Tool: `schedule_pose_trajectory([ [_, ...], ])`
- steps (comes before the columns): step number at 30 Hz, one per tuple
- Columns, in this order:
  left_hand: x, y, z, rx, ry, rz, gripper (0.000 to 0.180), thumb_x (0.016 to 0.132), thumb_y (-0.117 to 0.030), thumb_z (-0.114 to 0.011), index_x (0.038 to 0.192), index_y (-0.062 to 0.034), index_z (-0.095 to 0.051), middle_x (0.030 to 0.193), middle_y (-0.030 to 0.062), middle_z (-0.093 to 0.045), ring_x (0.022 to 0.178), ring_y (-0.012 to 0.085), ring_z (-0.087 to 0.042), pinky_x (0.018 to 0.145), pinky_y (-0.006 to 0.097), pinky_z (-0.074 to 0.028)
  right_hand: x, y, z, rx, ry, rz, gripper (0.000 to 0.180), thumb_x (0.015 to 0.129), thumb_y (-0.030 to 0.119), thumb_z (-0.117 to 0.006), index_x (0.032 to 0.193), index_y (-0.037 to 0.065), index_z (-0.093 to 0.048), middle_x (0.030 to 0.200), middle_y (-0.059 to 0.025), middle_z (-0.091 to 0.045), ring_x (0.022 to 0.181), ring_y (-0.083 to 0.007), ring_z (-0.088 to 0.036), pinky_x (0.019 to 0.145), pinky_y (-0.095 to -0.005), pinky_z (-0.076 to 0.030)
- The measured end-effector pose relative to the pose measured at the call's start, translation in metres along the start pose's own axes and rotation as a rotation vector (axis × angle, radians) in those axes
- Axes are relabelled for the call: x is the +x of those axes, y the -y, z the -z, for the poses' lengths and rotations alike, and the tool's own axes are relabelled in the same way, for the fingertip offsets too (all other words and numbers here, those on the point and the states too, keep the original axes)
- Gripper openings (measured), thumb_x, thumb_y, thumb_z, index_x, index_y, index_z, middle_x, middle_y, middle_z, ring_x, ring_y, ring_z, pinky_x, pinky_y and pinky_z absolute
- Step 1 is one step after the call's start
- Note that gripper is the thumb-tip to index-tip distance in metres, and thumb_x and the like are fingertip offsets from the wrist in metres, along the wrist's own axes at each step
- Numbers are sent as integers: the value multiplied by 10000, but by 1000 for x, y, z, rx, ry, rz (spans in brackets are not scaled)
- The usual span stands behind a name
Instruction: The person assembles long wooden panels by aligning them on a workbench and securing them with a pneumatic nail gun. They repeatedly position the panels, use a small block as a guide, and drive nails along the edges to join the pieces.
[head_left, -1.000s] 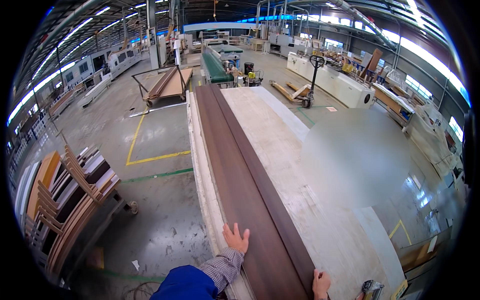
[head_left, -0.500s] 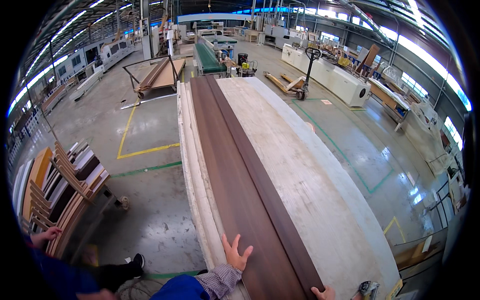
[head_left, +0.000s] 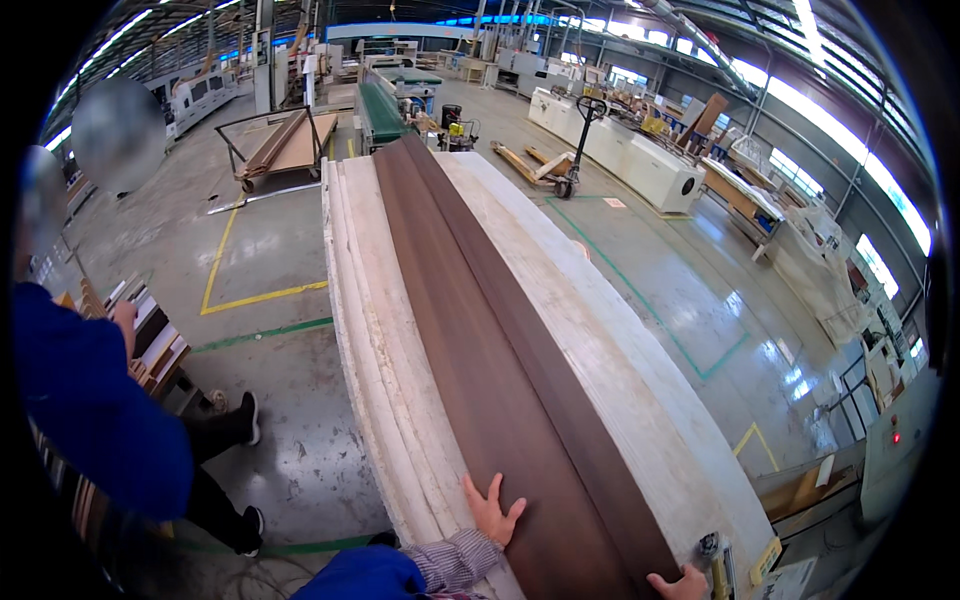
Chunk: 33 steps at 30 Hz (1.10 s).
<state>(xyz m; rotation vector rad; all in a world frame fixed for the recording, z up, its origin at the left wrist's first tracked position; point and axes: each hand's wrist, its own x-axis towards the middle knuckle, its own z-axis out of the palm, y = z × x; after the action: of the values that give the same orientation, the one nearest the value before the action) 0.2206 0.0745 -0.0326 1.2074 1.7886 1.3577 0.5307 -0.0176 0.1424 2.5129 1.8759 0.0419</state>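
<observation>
A long dark brown board (head_left: 470,365) with a lengthwise step or seam lies along a pale, worn worktable (head_left: 350,300). My left hand (head_left: 494,512) rests on its near left part, fingers spread and touching the surface. At the near right edge of the board, my right hand (head_left: 682,583) grips the rim; the lower part of this hand is cut off by the picture's edge. A small metal-and-dark tool (head_left: 712,548) sits on the table just beyond my right hand.
At left a person in blue (head_left: 105,400) stands beside a rack of wood strips (head_left: 160,335). A yellow pallet jack (head_left: 545,168) is parked beyond the table's right side. A trolley with boards (head_left: 285,145) and a green conveyor (head_left: 380,112) stand farther off.
The board has shifted right across the table, leaving a wider pale strip on its left; both hands moved with it. The person at left has come farther into view.
</observation>
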Motion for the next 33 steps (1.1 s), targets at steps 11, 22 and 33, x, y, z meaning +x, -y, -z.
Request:
schedule_pose_trajectory([
  [11, 45, -16, 34, 78, 555, 322, 978, 747, -724, -424, 1409, -59, -146, 1464, 209, -38, 1370, 282, 15, 1071, 503, 9, -61, 37, 53, 0, -505, 188, 618, 502, 589, -762, 718, 45, -566, 660, -125, -558, 607, -323, -552, 551, -405, -445],
  [22, 280, -112, 164, -184, 258, 398, 1071, 670, -730, -552, 1177, 199, -385, 1011, 225, -537, 894, 272, -565, 738, 376, -482, -148, 94, 95, 278, 296, 59, 400, 689, 247, -693, 1006, 27, -588, 818, -233, -587, 782, -401, -564, 676, -436, -454],
  [33, 248, -14, 230, -640, -5, 743, 482, 761, -116, -639, 1139, 135, -476, 1093, 237, -562, 942, 325, -586, 805, 393, -478, -253, 140, -43, 238, 447, 102, 830, 695, 158, -673, 1391, 78, -229, 1429, -228, -198, 1307, -421, -198, 991, -610, -197],
])
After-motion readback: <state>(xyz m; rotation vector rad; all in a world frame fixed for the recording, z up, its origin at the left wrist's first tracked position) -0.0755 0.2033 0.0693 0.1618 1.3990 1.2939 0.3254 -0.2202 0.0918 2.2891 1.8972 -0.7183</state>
